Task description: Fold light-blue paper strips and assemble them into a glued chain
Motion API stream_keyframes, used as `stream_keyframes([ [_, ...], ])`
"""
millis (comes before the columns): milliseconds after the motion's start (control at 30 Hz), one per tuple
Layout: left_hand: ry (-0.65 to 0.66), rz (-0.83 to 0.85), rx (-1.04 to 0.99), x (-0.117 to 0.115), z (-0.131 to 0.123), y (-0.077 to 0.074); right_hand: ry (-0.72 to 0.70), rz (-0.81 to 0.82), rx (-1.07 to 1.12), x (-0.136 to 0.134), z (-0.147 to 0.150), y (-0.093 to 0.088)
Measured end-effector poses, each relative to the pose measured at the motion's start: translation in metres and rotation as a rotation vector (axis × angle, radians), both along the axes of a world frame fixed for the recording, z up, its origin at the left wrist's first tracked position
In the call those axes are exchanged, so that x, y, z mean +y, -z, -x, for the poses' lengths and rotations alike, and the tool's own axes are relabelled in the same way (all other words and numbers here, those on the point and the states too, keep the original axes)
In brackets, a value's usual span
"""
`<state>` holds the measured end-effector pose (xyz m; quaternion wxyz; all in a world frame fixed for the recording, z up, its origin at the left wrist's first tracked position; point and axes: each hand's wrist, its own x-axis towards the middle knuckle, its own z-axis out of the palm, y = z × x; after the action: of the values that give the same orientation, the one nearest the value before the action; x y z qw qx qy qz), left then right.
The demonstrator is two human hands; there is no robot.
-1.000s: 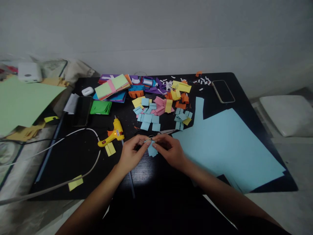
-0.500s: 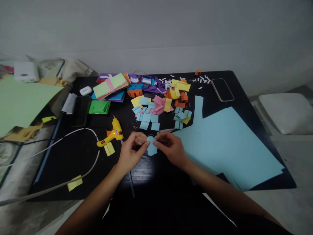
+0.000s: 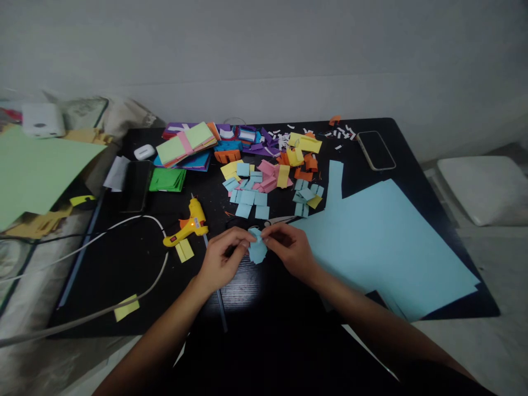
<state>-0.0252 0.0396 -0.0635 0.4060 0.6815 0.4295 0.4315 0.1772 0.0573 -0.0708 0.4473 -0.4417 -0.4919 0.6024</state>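
Note:
My left hand (image 3: 225, 258) and my right hand (image 3: 289, 250) meet over the black table (image 3: 124, 264), both pinching one small light-blue paper piece (image 3: 258, 250) between their fingertips. The piece hangs just above the tabletop, its top edge between my thumbs and forefingers. Just beyond it lie scissors (image 3: 278, 221), partly hidden by my hands. A yellow glue gun (image 3: 190, 225) with a lit orange lamp rests to the left of my left hand.
A big light-blue sheet (image 3: 383, 242) covers the table's right side. Several small folded paper pieces (image 3: 264, 184) in blue, pink, yellow and orange lie beyond my hands. Paper stacks (image 3: 187, 146), a green pad (image 3: 167, 180), phones (image 3: 375, 150), an earbud case (image 3: 144, 152) and a white cable (image 3: 124, 223) are around.
My fingers have kept working the blue piece, turning and folding it; its top edge is now gathered between both hands. The hands have shifted slightly away from me.

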Motion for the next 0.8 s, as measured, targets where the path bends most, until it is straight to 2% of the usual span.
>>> stream_keyframes([
  [233,-0.059,-0.157,0.091,0.000,-0.005,-0.001,0.003,0.031,0.037,-0.001,0.001,0.002],
  [300,-0.113,-0.135,0.085,-0.001,-0.006,0.002,0.012,0.039,0.040,-0.001,0.002,0.003],
  [400,-0.194,-0.004,0.032,-0.002,-0.007,0.006,0.030,0.039,0.050,-0.001,0.003,0.004],
  [467,-0.180,0.081,0.011,-0.001,-0.006,0.008,0.050,0.028,0.056,-0.002,0.003,0.004],
  [533,-0.150,0.092,0.046,0.000,-0.006,0.007,0.061,0.013,0.054,-0.002,0.003,0.004],
  [667,-0.143,-0.018,0.162,0.001,-0.005,0.002,0.040,-0.016,0.011,-0.002,0.003,0.003],
  [800,-0.119,-0.107,0.217,0.001,-0.004,-0.001,0.003,-0.086,-0.143,-0.002,0.002,0.000],
])
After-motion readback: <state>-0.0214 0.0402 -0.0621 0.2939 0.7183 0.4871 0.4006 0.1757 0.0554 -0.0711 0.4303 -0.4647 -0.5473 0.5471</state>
